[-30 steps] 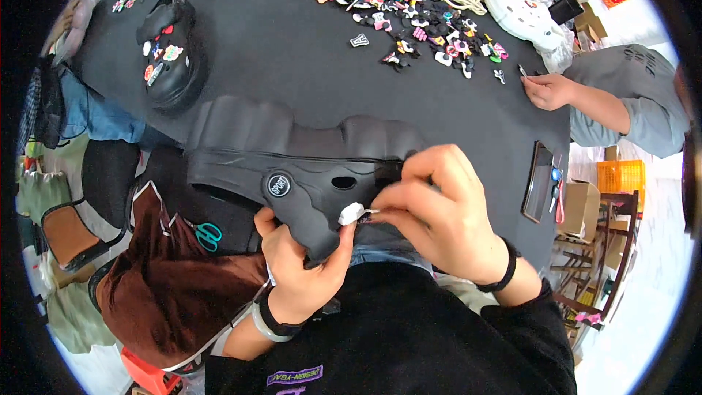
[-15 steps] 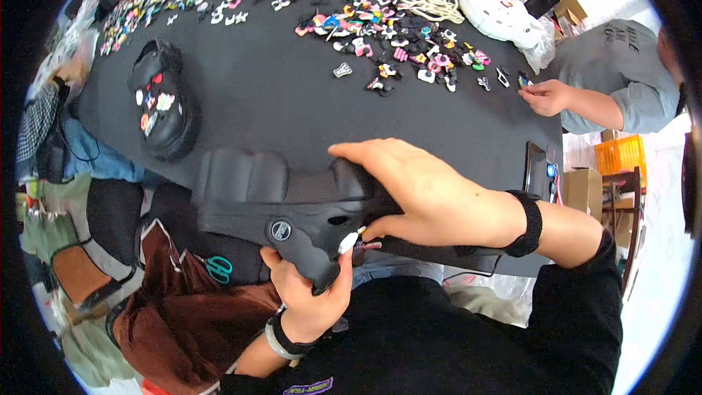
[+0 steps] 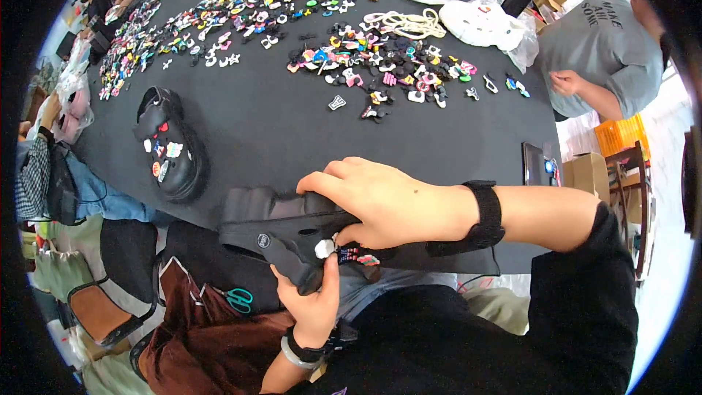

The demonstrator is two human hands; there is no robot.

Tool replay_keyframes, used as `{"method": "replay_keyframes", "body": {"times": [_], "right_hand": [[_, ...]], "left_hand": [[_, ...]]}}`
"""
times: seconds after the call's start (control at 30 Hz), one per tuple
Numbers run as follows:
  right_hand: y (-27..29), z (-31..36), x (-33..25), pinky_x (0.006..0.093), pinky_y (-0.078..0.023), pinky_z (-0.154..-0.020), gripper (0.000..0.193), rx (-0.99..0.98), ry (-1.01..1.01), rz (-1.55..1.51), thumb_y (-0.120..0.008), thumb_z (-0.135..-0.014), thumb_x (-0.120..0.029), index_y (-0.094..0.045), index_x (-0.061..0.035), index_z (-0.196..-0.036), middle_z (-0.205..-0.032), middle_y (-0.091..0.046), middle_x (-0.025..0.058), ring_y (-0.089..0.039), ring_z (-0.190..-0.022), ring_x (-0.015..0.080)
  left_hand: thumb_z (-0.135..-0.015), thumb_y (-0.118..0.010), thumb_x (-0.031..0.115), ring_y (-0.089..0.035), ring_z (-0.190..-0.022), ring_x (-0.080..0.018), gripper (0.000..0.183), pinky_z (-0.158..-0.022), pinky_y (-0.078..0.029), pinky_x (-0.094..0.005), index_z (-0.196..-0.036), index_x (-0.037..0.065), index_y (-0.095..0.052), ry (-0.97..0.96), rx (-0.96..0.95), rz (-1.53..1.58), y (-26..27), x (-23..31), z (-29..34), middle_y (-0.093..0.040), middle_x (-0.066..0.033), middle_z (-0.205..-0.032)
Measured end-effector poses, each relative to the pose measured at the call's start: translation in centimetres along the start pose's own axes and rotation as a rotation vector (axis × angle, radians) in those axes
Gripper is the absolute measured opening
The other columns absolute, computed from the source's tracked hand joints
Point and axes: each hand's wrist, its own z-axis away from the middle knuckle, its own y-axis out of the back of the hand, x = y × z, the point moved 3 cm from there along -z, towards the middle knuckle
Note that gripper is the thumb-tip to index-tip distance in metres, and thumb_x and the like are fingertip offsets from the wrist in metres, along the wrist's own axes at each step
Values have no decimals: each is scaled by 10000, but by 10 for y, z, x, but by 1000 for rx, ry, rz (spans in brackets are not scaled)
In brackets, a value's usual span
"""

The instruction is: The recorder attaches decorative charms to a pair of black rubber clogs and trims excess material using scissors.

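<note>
A black clog [image 3: 252, 207] is held on its side at the table's near edge, its thick ridged sole toward the far side. My right hand [image 3: 391, 201] grips it from the right, fingers over the sole and thumb down by the upper. My left hand [image 3: 311, 303] holds the strap side from below, its thumb against a small white shoe charm [image 3: 325, 249] at the upper. Both thumbs meet at this charm; how far it sits in a hole is hidden. Colourful charms [image 3: 358, 256] show on the upper beside it. A second black clog [image 3: 174, 168] with several charms stands at the left.
Heaps of loose charms [image 3: 395, 66] cover the far table, with a cream cord bundle [image 3: 406, 23] and bagged white clogs [image 3: 479, 23] behind. A phone [image 3: 534, 163] lies at the right edge. Teal-handled scissors [image 3: 239, 300] are at lower left. A person in grey [image 3: 614, 51] is at the right.
The clog has turned slightly in my hands, showing more charms on its upper. The view has shifted. The person at the right has let go of a charm on the table and drawn the hand back.
</note>
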Motion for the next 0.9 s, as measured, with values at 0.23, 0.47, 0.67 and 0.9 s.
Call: {"method": "replay_keyframes", "body": {"times": [0.23,0.47,0.67,0.9], "right_hand": [[-3,9,-11,480,-517,-795,670,25,10,29,-787,-675,-161,-477,-51,-1258,-1031,-574,170,-565,-1006,368],[-13,21,-22,443,-495,-804,751,92,31,129,-773,-659,-124,-456,-61,-1336,-1128,-552,155,-557,-1028,349],[-9,25,-24,472,-476,-869,777,44,74,131,-797,-678,-130,-430,-60,-1359,-1264,-510,183,-541,-1111,365],[-2,23,-10,476,-470,-895,739,-6,148,46,-776,-690,-166,-452,-64,-1347,-1307,-484,207,-524,-1140,378]], "left_hand": [[-711,-793,-23,-582,-1073,-167,606,-956,-462,-335,-1254,-8,-524,421,-484,430,22,34,-34,-605,-84,-1183],[-726,-748,-94,-611,-1016,-178,550,-881,-511,-313,-1222,32,-548,519,-330,406,9,20,-30,-621,-59,-1128],[-770,-710,-99,-619,-1005,-181,506,-880,-518,-318,-1229,38,-547,551,-350,363,12,23,-32,-627,-69,-1131],[-784,-721,-74,-609,-1013,-162,490,-865,-514,-303,-1226,31,-540,479,-287,356,3,32,-32,-623,-63,-1126]]}}
